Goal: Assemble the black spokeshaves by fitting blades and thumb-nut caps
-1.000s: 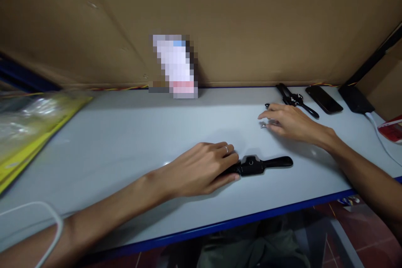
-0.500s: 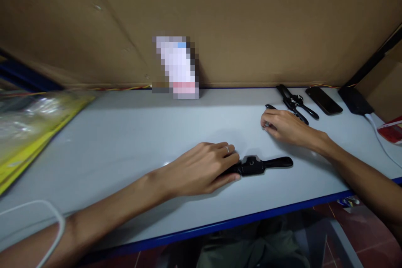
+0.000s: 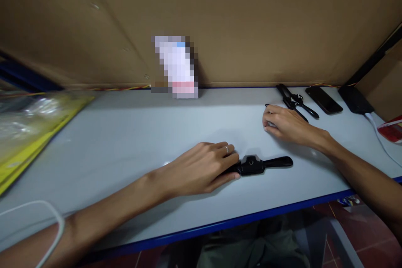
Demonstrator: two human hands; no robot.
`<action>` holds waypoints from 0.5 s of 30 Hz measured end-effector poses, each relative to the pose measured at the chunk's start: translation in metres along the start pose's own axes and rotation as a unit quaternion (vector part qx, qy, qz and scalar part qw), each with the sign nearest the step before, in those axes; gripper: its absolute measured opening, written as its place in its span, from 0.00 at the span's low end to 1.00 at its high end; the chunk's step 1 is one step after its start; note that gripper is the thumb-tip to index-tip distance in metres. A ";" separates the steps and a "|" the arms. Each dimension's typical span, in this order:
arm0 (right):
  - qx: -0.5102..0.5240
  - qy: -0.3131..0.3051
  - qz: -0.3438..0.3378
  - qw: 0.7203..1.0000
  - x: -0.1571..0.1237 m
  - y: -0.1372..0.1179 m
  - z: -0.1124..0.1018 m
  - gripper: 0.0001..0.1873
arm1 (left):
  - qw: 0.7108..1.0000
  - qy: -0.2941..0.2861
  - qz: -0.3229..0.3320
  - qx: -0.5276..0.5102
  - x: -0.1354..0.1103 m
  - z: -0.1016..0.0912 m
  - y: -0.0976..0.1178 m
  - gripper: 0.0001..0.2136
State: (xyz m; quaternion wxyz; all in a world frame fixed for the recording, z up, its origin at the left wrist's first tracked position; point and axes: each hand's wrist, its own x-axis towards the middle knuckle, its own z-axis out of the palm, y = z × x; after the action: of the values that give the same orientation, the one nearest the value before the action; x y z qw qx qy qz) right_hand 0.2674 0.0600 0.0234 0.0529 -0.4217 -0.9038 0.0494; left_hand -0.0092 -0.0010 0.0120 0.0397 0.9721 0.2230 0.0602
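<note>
A black spokeshave (image 3: 251, 166) lies flat on the table, its right handle pointing to the right. My left hand (image 3: 213, 167), a ring on one finger, is closed over its left handle, which is mostly hidden under the fingers. Farther back and to the right, my right hand (image 3: 281, 123) hovers with its fingers curled into a pinch. Whatever is between those fingertips is too small or too hidden to make out. Just behind that hand, more black spokeshaves (image 3: 293, 100) rest crossed near the wall, partly covered by it.
A dark phone (image 3: 324, 100) and a black box with a white cable (image 3: 356, 100) lie at the back right. A blurred-out upright item (image 3: 179, 67) leans on the cardboard wall. Clear plastic bags on yellow (image 3: 47, 134) sit at left. The table's front edge (image 3: 238, 223) is blue.
My right hand has shifted slightly up and back, its fingers curling a little more. My left hand and the spokeshave under it have stayed in place.
</note>
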 end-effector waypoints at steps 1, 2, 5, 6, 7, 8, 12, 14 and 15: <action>0.008 0.006 0.007 1.000 0.001 -0.001 -0.001 0.05 | 1.000 -0.002 0.002 0.005 0.000 0.000 0.000 0.15; 0.024 0.008 0.019 0.999 0.001 -0.003 -0.002 0.04 | 1.000 -0.007 0.005 0.012 0.000 0.000 -0.001 0.15; 0.115 0.007 0.045 0.992 0.002 -0.014 -0.009 0.02 | 0.999 -0.022 0.010 0.035 0.000 0.001 -0.001 0.13; 0.153 0.005 0.042 0.987 0.001 -0.018 -0.012 0.02 | 0.999 -0.025 0.011 0.043 -0.001 0.002 -0.002 0.13; 0.189 0.005 0.030 0.981 0.000 -0.024 -0.014 0.03 | 0.998 -0.026 0.012 0.051 -0.001 0.002 -0.002 0.13; 0.220 0.006 0.011 0.975 -0.001 -0.029 -0.016 0.04 | 0.998 -0.024 0.014 0.059 -0.001 0.003 -0.002 0.14; 0.281 0.013 -0.067 0.957 -0.008 -0.049 -0.017 0.05 | 0.996 -0.008 0.026 0.086 -0.001 0.004 -0.002 0.15; 0.279 -0.004 -0.084 0.956 -0.011 -0.056 -0.015 0.05 | 0.996 0.001 0.028 0.087 -0.002 0.004 -0.002 0.16; 0.276 -0.014 -0.088 0.957 -0.012 -0.058 -0.013 0.06 | 0.996 0.004 0.028 0.085 -0.002 0.004 -0.002 0.16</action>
State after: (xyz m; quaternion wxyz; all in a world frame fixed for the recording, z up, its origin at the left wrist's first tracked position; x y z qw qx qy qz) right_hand 0.2327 0.0146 0.0434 0.1582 -0.3084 -0.8895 0.2977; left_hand -0.0110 -0.0001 0.0073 -0.0458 0.9776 0.2001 0.0463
